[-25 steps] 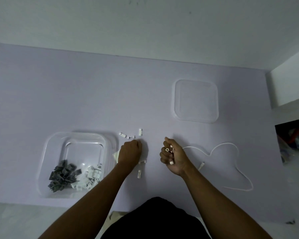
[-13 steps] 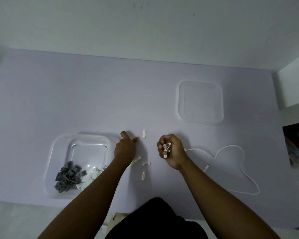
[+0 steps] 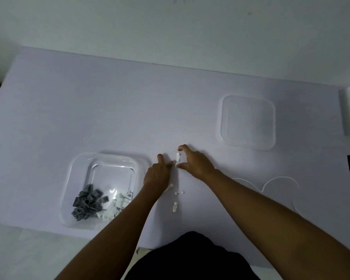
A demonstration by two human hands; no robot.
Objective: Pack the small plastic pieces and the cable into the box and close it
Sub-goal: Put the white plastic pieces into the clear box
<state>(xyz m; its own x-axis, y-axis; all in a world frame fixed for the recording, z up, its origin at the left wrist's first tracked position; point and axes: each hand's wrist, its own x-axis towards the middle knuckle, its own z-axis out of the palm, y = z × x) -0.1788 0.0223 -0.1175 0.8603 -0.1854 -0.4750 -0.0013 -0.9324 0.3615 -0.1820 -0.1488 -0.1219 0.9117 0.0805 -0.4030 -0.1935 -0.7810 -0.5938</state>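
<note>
Unfurling from a fist, your right hand (image 3: 192, 162) spreads round the far white clip (image 3: 178, 157); grip of left hand (image 3: 159, 175) unclear

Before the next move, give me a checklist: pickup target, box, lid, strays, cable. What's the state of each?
1. Box open to receive: ok, lidless, packed pieces inside.
2. Lid out of the way: ok, flat, far right of the box.
3. Right hand on target: ok, index and thumb bracket a white piece; contact cannot tell.
4. Right palm's load: cannot tell, hidden.
5. Loose pieces gathered: not ok, three lie between the forearms.
6. Cable packed: not ok, lies right of the right arm.
</note>
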